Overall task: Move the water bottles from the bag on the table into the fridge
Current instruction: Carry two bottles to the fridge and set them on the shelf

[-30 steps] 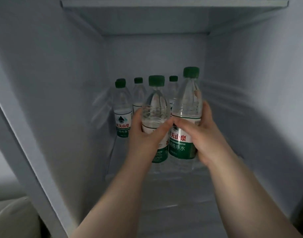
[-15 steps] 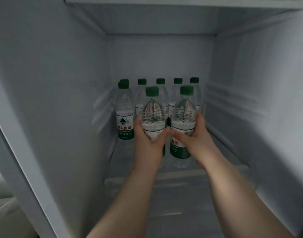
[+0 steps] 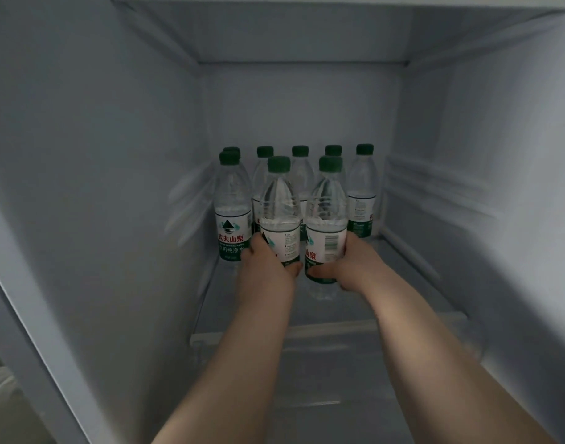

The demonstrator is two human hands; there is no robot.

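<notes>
Fridge [image 3: 82,155] open; shelf [image 3: 409,302] carried six standing bottles [image 3: 362,193] at back. Left grip [image 3: 265,267] curled round left bottle [image 3: 279,200], right grip [image 3: 354,265] round right bottle [image 3: 327,203], both upright just before row. I judged: seat bases flat, then uncurl without nudging neighbours.

**Fridge shelf: bottles in two rows**

Five clear plastic green-capped water bottles [image 3: 362,200] line the back wall of the white fridge compartment [image 3: 114,155], upright on its clear glass shelf [image 3: 402,296]. In front, left to right: sixth bottle [image 3: 232,213] beside the left wall, left-hand bottle [image 3: 279,206] in the left hand [image 3: 268,267], right-hand bottle [image 3: 326,213] in the right hand [image 3: 358,267]. The two held bottles are just beside each other.
</notes>
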